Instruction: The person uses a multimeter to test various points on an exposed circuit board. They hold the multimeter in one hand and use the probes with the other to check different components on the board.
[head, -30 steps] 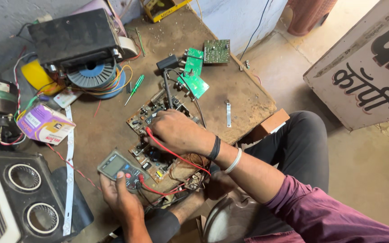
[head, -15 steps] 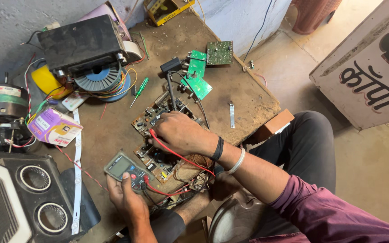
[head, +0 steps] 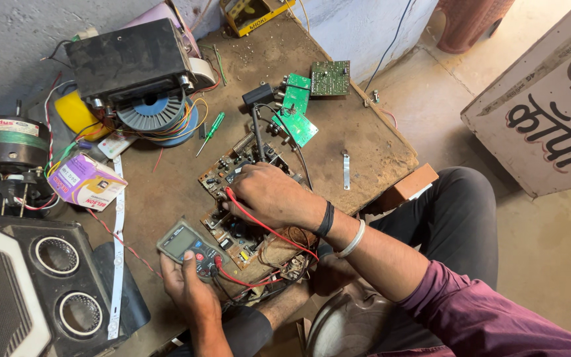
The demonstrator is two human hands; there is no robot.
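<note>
A brown circuit board (head: 236,173) crowded with components lies in the middle of the worn brown workbench (head: 365,139). My right hand (head: 269,195) rests on the board, fingers closed around a red test lead (head: 266,228) that it presses onto the components. My left hand (head: 190,287) grips a grey multimeter (head: 186,244) at the bench's near edge, thumb on its dial. Red and black leads run from the meter towards the board.
Green circuit boards (head: 299,109) lie beyond the brown board, a green screwdriver (head: 209,129) to their left. A black box (head: 127,59), blue wire spool (head: 150,112), electric motor (head: 11,142), purple carton (head: 84,182) and speaker cabinet (head: 34,291) crowd the left. A signboard (head: 543,106) leans at right.
The view has shifted a little, so everything sits slightly lower and to the right. Both hands stay where they were on the board and the meter.
</note>
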